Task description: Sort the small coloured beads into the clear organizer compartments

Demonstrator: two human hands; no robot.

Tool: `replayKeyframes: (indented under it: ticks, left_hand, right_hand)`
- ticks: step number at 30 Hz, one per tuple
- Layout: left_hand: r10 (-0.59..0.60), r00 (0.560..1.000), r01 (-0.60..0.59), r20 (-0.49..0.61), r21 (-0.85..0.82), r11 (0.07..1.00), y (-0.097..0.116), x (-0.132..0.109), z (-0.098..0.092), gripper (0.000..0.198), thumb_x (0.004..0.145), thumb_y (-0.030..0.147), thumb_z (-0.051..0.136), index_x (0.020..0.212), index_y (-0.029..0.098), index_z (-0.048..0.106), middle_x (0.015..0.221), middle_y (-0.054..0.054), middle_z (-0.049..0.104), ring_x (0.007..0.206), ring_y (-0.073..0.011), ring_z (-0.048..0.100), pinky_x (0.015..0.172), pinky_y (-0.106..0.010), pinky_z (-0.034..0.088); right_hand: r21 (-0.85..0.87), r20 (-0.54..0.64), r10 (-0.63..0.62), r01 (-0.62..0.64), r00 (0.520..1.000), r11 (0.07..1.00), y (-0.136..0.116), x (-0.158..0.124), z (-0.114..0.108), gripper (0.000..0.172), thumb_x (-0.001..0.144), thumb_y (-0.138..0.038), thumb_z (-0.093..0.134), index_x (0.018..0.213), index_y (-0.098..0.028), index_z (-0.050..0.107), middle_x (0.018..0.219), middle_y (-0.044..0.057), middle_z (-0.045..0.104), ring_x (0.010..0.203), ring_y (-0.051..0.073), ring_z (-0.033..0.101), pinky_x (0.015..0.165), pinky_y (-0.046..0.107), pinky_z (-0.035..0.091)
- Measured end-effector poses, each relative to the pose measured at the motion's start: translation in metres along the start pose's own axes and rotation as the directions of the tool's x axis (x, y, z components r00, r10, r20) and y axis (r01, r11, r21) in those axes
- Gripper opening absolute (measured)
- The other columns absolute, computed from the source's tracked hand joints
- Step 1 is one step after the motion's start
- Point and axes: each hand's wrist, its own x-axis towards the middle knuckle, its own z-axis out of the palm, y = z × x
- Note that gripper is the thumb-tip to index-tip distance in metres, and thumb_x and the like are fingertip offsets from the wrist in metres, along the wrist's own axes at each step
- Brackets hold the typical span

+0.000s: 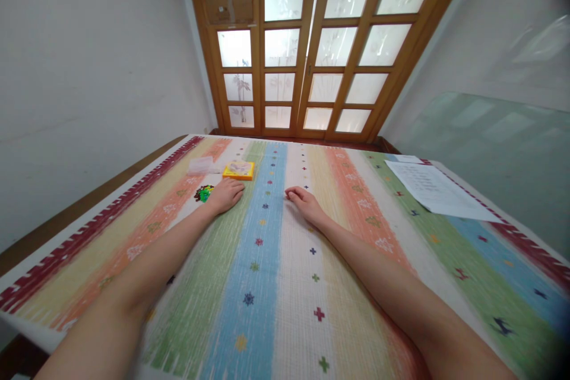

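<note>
My left hand [226, 193] lies flat, palm down, on the striped tablecloth [267, 285], fingers stretched out and holding nothing. Just left of it sits a small heap of dark and green pieces [203, 193]. A yellow box [239, 170] lies a little beyond its fingertips. My right hand [304, 202] rests palm down on the cloth to the right, fingers loosely extended and empty. Both forearms stretch across the table toward the hands.
A clear plastic bag [201, 164] lies left of the yellow box. A white printed sheet [439, 190] rests at the table's right edge. Wooden doors with frosted panes [307, 41] stand beyond the far edge. White walls close both sides.
</note>
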Motion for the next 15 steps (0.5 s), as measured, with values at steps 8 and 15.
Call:
replayKeyframes:
  ticks: [8,15]
  left_hand:
    - [-0.113,0.992,0.115,-0.062,0.02,0.993,-0.032,-0.026,-0.005,0.036,0.098,0.035,0.049,0.118,0.025,0.077,0.129,-0.011,0.073,0.126,-0.0308,0.061,0.117,-0.05,0.041]
    - [-0.246,0.964,0.247,-0.103,0.001,0.969,-0.049,-0.041,-0.009,0.048,0.093,0.048,0.058,0.133,0.025,0.07,0.148,-0.01,0.062,0.139,-0.0308,0.053,0.123,-0.049,0.037]
  right_hand:
    - [-0.022,0.011,-0.028,0.028,1.0,0.999,0.002,0.002,0.001,0.029,0.101,-0.042,0.05,0.109,-0.024,0.072,0.112,0.006,0.075,0.107,0.022,0.068,0.102,0.039,0.049]
    - [-0.044,0.016,-0.033,0.034,0.999,0.998,0.002,0.004,0.003,0.027,0.1,-0.039,0.051,0.108,-0.025,0.073,0.111,0.007,0.075,0.107,0.023,0.068,0.102,0.04,0.049]
